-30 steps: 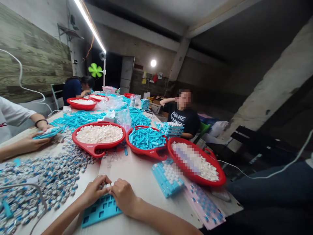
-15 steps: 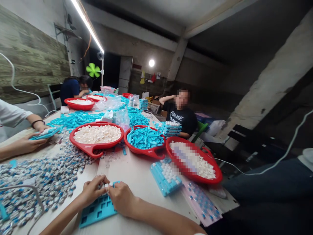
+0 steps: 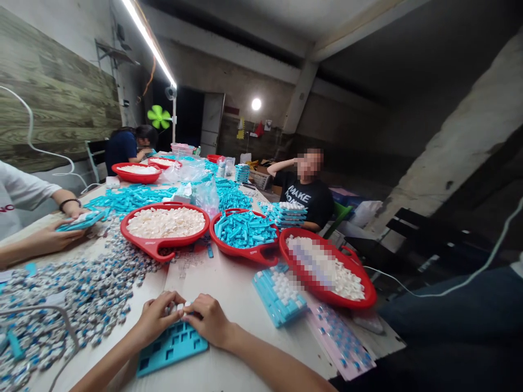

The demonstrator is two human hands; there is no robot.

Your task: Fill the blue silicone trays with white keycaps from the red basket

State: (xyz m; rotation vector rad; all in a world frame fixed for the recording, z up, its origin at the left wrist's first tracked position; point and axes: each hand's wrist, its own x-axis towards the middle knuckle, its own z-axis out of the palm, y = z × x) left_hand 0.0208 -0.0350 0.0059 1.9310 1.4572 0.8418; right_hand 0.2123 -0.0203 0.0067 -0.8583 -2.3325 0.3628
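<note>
A blue plastic frame with square openings (image 3: 174, 348) lies on the table in front of me, tilted a little in view. Small white square caps (image 3: 180, 307) are along its far edge, between my hands. My left hand (image 3: 157, 318) is closed at the frame's far left side, its fingertips curled round white caps; how many is hidden. From the right, my right hand (image 3: 212, 321) pinches a white cap with thumb and forefinger at the same edge. Right of it, a stack of blue frames (image 3: 269, 302) carries white caps.
Red basins hold white caps (image 3: 165, 223), blue pieces (image 3: 245, 231) and more white parts (image 3: 347, 277). Small grey, white and blue parts (image 3: 93, 294) spread across the left. A pink sheet with blue-and-white pieces (image 3: 339, 337) lies right. Co-workers sit left, far left and across; a co-worker's hand (image 3: 65, 234) holds a blue frame.
My right hand has shifted slightly and its fingers now lie more forward over the frame's far edge, uncovering more of its right side. The view has moved slightly.
</note>
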